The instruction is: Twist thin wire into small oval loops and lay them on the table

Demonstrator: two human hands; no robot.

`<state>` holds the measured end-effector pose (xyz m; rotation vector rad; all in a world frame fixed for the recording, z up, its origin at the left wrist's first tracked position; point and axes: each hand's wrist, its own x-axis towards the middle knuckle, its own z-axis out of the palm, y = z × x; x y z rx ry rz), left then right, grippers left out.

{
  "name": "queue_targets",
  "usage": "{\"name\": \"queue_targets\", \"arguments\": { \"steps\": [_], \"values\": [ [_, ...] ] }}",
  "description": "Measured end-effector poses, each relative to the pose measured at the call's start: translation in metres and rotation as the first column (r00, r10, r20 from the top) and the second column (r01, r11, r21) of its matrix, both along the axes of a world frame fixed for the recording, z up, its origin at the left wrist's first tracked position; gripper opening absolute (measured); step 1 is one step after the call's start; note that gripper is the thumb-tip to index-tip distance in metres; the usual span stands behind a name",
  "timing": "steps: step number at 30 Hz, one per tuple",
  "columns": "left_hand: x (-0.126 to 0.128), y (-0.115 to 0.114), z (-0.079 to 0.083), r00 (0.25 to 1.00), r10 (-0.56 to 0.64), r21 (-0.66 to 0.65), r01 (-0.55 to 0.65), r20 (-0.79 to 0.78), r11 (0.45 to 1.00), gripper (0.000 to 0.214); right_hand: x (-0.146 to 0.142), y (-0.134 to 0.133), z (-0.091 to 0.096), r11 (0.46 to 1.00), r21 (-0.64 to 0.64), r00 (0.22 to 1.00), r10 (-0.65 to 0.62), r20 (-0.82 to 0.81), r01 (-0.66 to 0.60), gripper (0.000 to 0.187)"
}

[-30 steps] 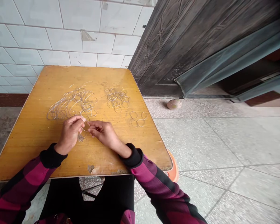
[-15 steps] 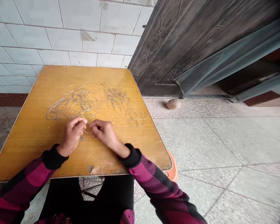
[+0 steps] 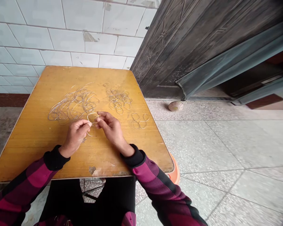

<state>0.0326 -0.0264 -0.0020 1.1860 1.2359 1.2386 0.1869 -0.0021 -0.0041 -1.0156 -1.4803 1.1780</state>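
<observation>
My left hand (image 3: 75, 135) and my right hand (image 3: 110, 128) meet over the middle of a yellow wooden table (image 3: 33, 135). Both pinch the same thin wire loop (image 3: 92, 121), bent into a small ring that stands up between the fingertips. Just behind the hands lies a tangle of loose wire (image 3: 72, 105). To its right sits a pile of finished wire rings (image 3: 119, 99). Three more rings (image 3: 139, 120) lie apart near the table's right edge. Both sleeves are magenta and black plaid with black cuffs.
A white tiled wall runs behind the table. A dark carved door leans at the right. A small round bowl (image 3: 175, 106) sits on the speckled floor by the door. An orange basin (image 3: 175, 172) peeks out under the table's right corner.
The hands have shifted slightly up and to the right. The wire between them now shows as a rounded loop above the fingertips; before it was a short strand.
</observation>
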Motion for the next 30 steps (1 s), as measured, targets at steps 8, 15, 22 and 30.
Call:
{"name": "queue_targets", "arguments": {
  "steps": [8,15,22,30],
  "values": [
    [0.000,-0.004,0.003,0.943,-0.243,0.003,0.250,-0.228,0.968,0.023,0.012,0.009,0.007,0.995,0.015,0.995,0.097,-0.017,-0.096,0.027],
    [0.003,-0.005,0.005,0.935,-0.278,-0.006,0.283,-0.222,0.959,0.017,0.011,0.008,0.006,0.991,0.049,0.990,0.118,0.080,-0.122,0.021],
    [0.004,-0.003,0.003,0.946,-0.293,-0.096,0.282,-0.135,0.955,0.017,0.008,0.010,0.004,0.992,0.052,0.988,0.107,0.111,-0.113,0.022],
    [0.007,-0.003,0.003,0.953,-0.291,-0.106,0.282,-0.080,0.954,0.015,0.006,0.010,0.006,0.989,0.027,0.984,0.142,0.105,-0.145,0.021]
  ]
}}
